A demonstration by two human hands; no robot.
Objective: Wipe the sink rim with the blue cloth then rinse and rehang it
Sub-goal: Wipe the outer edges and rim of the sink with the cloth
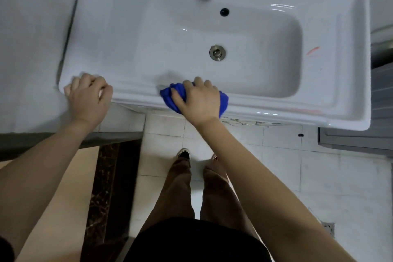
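Head view: my right hand (196,100) presses the bunched blue cloth (170,97) onto the front rim of the glossy white ceramic sink (265,110), fingers curled tight over it. Left hand (88,95) grips the front-left corner, fingers closed on the rim edge, holding nothing else. Rim runs left-right; reddish smears (306,111) lie to the cloth's right, so I judge the next sweep goes rightward. Rinse not yet done.

Bare forearms, brown trousers (180,187), black top (191,240), dark shoe (184,154) with white toe.
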